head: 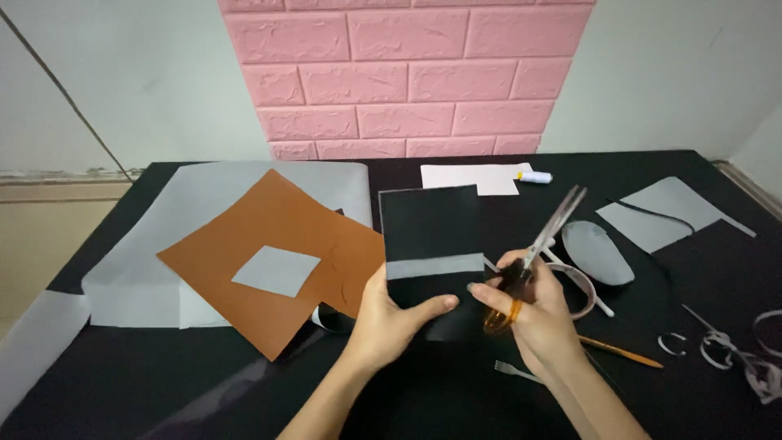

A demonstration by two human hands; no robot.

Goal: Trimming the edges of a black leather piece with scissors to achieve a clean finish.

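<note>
Left hand: the left hand (389,319) grips the lower edge of a black rectangular sheet of card with a grey band across it (429,236), thumb lying across the front, fingers behind.
Black sheet: held upright above the black table (122,383), roughly at the middle of the view, its grey band running level just above the thumb.
Right hand: the right hand (531,314) is closed around the orange handles of a pair of scissors with long silver blades (544,242); the index finger stretches toward the right edge of the black sheet.
Scissors: blades point up and to the right, away from the sheet, and look nearly closed; whether they touch the sheet cannot be told.
Left of the hands: a brown square sheet with a grey diamond-shaped patch (273,261) lies tilted on a large pale grey sheet (204,191), its lower corner near the left wrist.
Right of the hands: a grey oval cut-out piece (599,253) lies just beyond the scissors, a grey angular offcut (664,212) farther right.
Near edge: an orange pencil-like stick (623,352) lies beside the right wrist; curled grey paper strips (733,350) lie at the far right.
Far edge: a white sheet of paper (472,177) with a small glue stick (536,176) beside it, below a pink brick-pattern wall panel (407,73).
</note>
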